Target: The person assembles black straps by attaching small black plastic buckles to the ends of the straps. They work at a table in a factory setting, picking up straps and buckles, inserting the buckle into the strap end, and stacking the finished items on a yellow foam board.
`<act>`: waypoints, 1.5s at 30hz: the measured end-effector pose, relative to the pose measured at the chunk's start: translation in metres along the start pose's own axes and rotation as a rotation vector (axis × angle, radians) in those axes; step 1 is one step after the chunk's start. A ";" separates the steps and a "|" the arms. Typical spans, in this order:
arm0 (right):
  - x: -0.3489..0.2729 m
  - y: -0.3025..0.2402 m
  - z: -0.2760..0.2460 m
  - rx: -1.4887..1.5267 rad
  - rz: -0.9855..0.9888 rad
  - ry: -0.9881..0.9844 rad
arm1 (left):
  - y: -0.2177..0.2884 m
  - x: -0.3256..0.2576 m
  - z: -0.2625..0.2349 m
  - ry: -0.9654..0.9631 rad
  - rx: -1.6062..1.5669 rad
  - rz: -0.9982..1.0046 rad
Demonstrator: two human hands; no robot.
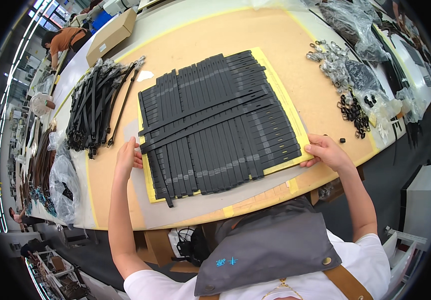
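Note:
A yellow board (281, 95) lies slightly askew on the table in front of me, with many flat black straps (210, 120) laid side by side across it. A few straps rest diagonally on top of the rows, and one sticks out past the near edge. At the board's right edge, my right hand (327, 151) is closed, thumb on top and fingers underneath. My left hand (128, 157) is at the opposite edge, its fingers curled against the board's side; the straps partly hide where they meet.
A pile of black straps with buckles (95, 102) lies to the left, beside brown straps (38, 172) and clear plastic (65, 175). Metal clasps (329, 60) and black buckles (354, 112) sit at right. A cardboard box (113, 37) stands at the far left; a person (68, 40) bends beyond it.

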State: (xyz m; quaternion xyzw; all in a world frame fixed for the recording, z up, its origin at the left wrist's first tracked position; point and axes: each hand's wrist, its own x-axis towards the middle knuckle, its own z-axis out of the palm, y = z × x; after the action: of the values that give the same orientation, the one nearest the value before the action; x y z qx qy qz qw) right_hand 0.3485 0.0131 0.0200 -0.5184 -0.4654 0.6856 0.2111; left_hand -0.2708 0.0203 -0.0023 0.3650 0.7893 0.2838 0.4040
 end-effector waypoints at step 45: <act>0.008 0.029 -0.041 -0.892 -0.524 0.801 | 0.118 -0.034 0.196 -0.112 0.592 1.132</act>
State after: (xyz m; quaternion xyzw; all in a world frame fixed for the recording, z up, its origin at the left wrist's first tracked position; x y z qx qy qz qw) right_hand 0.3888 0.0228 -0.0100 -0.6410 -0.7015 0.1061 0.2929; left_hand -0.0500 0.0908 -0.0003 0.8355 0.4972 0.2039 0.1145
